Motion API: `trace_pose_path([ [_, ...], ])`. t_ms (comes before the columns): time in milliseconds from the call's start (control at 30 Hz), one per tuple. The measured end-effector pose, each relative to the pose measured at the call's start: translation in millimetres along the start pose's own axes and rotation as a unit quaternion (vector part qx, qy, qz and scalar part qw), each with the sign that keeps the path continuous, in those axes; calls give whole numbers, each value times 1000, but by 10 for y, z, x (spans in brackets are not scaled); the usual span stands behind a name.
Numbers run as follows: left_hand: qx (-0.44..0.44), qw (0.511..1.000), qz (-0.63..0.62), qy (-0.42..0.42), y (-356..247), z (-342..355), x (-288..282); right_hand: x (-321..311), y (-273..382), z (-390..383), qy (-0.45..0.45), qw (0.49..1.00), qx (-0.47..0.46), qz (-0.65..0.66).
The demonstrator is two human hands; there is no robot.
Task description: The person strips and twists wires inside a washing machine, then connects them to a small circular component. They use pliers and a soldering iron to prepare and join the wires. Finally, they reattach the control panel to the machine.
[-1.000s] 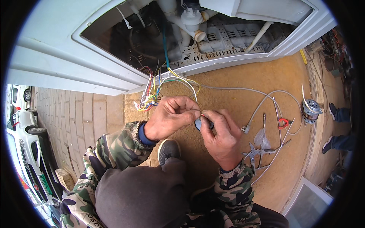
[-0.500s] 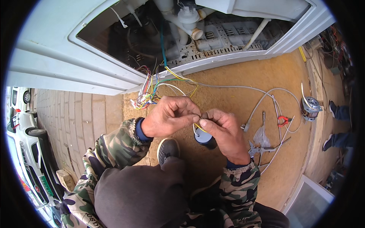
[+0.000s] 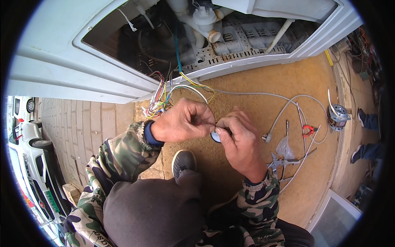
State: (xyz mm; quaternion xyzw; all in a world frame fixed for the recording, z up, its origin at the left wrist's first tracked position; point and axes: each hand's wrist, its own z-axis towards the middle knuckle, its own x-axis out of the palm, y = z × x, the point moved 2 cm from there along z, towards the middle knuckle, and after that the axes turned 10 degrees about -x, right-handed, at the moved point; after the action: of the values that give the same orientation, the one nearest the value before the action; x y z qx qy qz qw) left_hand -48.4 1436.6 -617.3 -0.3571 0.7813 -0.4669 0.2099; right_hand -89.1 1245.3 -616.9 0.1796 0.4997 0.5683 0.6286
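My left hand [image 3: 181,123] and my right hand [image 3: 242,138] meet in front of me, thumbs and forefingers pinched on thin electrical wire whose ends the fingertips mostly hide. A white wire [image 3: 195,88] runs toward my left hand from a bundle of coloured wires [image 3: 158,103], which comes out of the opened white appliance [image 3: 115,82]. Below my fingertips, a round pale-topped part [image 3: 215,136] peeks out, largely covered by my right hand.
Right of my hands lie a grey cord [image 3: 259,94] with its plug [image 3: 266,138], red-handled pliers [image 3: 307,131] and a metal tool with several arms [image 3: 284,161]. Farther right are a motor [image 3: 339,116] and another person's shoes [image 3: 357,154]. Cars [image 3: 39,173] stand at left.
Both hands stay pinched together, with the right hand turned slightly and shifted left. It now covers more of the round part and the yellow wire that showed below the fingers.
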Motion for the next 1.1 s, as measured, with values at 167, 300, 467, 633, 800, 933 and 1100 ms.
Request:
trace_pose_path([
  [167, 297, 907, 285, -87, -210, -48, 93, 45, -269, -189, 13, 832, 287, 474],
  [300, 242, 951, 178, -77, -194, 2, 60, -81, -92, -119, 21, 871, 276, 406],
  [467, 92, 992, 71, -53, -137, -44, 35, 11, 104, -16, -52, 986, 127, 90],
  [633, 96, 990, 89, -48, -144, -10, 31, -25, 76, 15, -47, 997, -41, -46],
  [800, 256, 935, 224, -98, -151, 30, 37, -24, 56, -8, -26, 997, -34, -60],
  [933, 328, 884, 310, -120, -182, -24, 66, -26, -31, -68, -5, 991, 93, 97],
  [1100, 357, 830, 416, -100, -180, -39, 64, 16, -181, -146, 4, 940, 207, 271],
])
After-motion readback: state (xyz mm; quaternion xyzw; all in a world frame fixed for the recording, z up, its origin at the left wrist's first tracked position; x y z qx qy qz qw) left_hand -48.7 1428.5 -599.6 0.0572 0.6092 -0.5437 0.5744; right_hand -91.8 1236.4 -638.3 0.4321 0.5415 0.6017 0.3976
